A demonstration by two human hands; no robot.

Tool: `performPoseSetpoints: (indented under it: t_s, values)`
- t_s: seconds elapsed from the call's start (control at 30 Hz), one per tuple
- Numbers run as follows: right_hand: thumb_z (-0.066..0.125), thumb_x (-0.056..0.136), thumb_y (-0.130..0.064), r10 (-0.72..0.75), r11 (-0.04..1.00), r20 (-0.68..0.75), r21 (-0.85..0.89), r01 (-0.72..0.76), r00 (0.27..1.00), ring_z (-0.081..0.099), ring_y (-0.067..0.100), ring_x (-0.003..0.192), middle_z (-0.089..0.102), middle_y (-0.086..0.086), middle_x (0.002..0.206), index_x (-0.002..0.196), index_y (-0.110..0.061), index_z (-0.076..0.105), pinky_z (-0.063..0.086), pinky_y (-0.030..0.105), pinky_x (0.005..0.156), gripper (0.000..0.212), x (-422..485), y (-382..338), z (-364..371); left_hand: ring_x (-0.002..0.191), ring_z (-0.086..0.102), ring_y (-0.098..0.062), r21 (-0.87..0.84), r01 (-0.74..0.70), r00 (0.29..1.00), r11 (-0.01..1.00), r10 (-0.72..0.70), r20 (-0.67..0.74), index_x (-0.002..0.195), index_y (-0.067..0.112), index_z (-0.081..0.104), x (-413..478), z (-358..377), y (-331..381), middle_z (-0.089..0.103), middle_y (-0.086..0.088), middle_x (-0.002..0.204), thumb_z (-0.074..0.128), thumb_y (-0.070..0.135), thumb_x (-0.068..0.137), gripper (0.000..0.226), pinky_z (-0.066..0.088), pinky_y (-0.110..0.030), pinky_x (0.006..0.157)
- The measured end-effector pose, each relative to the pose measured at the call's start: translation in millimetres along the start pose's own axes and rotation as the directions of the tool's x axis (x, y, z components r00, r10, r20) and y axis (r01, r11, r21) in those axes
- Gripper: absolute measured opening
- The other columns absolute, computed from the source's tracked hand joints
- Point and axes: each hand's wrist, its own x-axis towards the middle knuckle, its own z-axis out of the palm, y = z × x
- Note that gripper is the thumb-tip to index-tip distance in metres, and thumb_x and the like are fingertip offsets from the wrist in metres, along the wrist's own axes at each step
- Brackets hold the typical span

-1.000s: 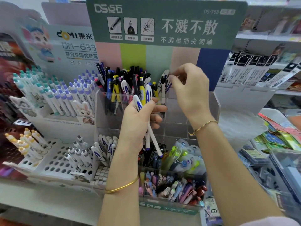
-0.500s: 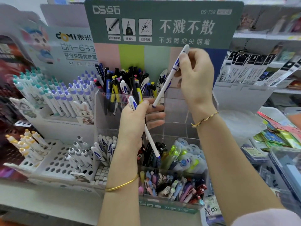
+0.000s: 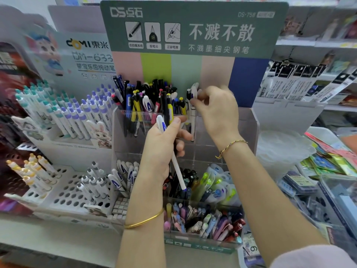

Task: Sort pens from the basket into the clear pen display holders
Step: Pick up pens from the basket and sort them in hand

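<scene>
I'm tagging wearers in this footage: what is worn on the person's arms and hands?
Left hand: no glove, a plain gold bangle at the wrist. Right hand: no glove, a thin braided gold-and-dark bracelet; a pale pink sleeve higher up.

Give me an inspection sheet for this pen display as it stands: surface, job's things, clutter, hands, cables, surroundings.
Surface: pale shelf bearing the displays.
Job's things: clear tiered holder, pens in its tiers; basket not seen.
Clutter: white racks of pens on the left.
Grippers: left hand grips a blue-marked pen, tip down; right hand pinches a second pen standing in the top tier.
Cables: nothing seen.
Surroundings: green sign behind; packets on shelves to the right.
</scene>
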Motion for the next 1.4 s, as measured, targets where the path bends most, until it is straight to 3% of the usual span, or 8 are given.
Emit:
performPoseSetpoints:
  t_s: [0.2, 0.37, 0.47, 0.67, 0.9, 1.0, 1.2, 1.4]
  values:
    - [0.065, 0.088, -0.02, 0.014, 0.984, -0.118, 0.176, 0.007, 0.993, 0.053, 0.016, 0.081, 0.063, 0.006, 0.087, 0.086, -0.009, 0.067, 0.035, 0.022, 0.069, 0.01, -6, -6, -20, 0.041, 0.037, -0.005, -0.039, 0.011, 0.994, 0.999, -0.006, 0.108, 0.112, 0.005, 0.058, 0, 2, 0, 0.062, 0.0, 0.061, 0.043, 0.018, 0.101, 0.022, 0.032, -0.017, 0.038]
    - [0.064, 0.091, -0.023, -0.017, 0.894, 0.411, 0.415, -0.17, 0.912, 0.058, 0.002, 0.058, 0.066, 0.004, 0.069, 0.078, -0.004, 0.069, 0.049, 0.023, 0.063, 0.024, -16, -22, -42, 0.042, 0.036, -0.007, -0.053, 0.046, 0.981, 0.998, -0.035, 0.192, 0.1, 0.008, 0.062, -1, 6, 2, 0.061, -0.003, 0.063, 0.047, 0.024, 0.1, 0.022, 0.029, -0.017, 0.039]
    - [0.066, 0.089, -0.017, 0.003, 0.833, 0.494, 0.479, -0.276, 0.869, 0.06, -0.002, 0.056, 0.065, -0.001, 0.069, 0.089, -0.001, 0.069, 0.046, 0.014, 0.053, 0.015, -16, -21, -42, 0.043, 0.041, -0.009, -0.05, 0.058, 0.98, 0.997, -0.047, 0.195, 0.101, 0.008, 0.063, -2, 5, 2, 0.065, -0.006, 0.066, 0.045, 0.026, 0.1, 0.025, 0.033, -0.019, 0.04]
    - [0.058, 0.094, -0.013, 0.175, 0.689, -0.087, 0.723, -0.059, 0.981, 0.058, 0.014, 0.058, 0.061, 0.008, 0.077, 0.08, -0.02, 0.049, 0.041, 0.017, 0.047, 0.018, 4, -16, -37, 0.047, 0.06, -0.011, -0.017, 0.089, 0.995, 0.996, -0.088, 0.048, 0.104, 0.008, 0.062, -1, -2, 3, 0.073, -0.009, 0.077, 0.042, 0.028, 0.102, 0.029, 0.05, -0.02, 0.041]
    - [0.057, 0.092, -0.017, 0.046, 0.873, -0.247, 0.481, 0.081, 0.968, 0.06, 0.023, 0.069, 0.054, -0.009, 0.073, 0.082, -0.021, 0.046, 0.051, 0.037, 0.063, 0.015, 5, -14, -17, 0.035, 0.037, -0.004, 0.015, 0.039, 0.999, 0.999, -0.039, -0.03, 0.095, 0.007, 0.061, 3, -4, 2, 0.061, 0.001, 0.058, 0.043, 0.022, 0.103, 0.025, 0.028, -0.015, 0.034]
    - [0.062, 0.091, -0.016, 0.028, 0.927, -0.142, 0.375, 0.028, 0.989, 0.053, 0.013, 0.068, 0.052, -0.01, 0.072, 0.086, -0.008, 0.054, 0.044, 0.023, 0.066, 0.013, 5, -11, -9, 0.036, 0.032, -0.003, 0.021, 0.018, 0.999, 1.0, -0.018, -0.03, 0.094, 0.006, 0.06, 4, -4, 3, 0.056, 0.004, 0.055, 0.047, 0.019, 0.101, 0.02, 0.024, -0.014, 0.034]
    - [0.063, 0.088, -0.036, 0.085, 0.988, 0.109, -0.137, -0.07, 0.99, 0.055, 0.032, 0.093, 0.063, 0.01, 0.097, 0.087, -0.012, 0.062, 0.033, 0.032, 0.063, 0.025, 3, -2, -4, 0.04, 0.03, -0.007, 0.04, 0.021, 0.999, 0.999, -0.02, -0.037, 0.093, 0.005, 0.056, 5, -3, 5, 0.052, 0.003, 0.057, 0.045, 0.006, 0.099, 0.012, 0.024, -0.017, 0.037]
    - [0.064, 0.089, -0.028, 0.109, 0.994, 0.089, -0.032, -0.107, 0.99, 0.054, 0.026, 0.09, 0.061, 0.008, 0.097, 0.094, -0.008, 0.063, 0.043, 0.036, 0.07, 0.021, 1, -1, -11, 0.043, 0.034, -0.007, 0.055, -0.004, 1.0, 0.998, 0.003, 0.017, 0.089, 0.009, 0.056, 3, 0, 5, 0.053, 0.003, 0.058, 0.04, 0.008, 0.102, 0.02, 0.029, -0.017, 0.039]
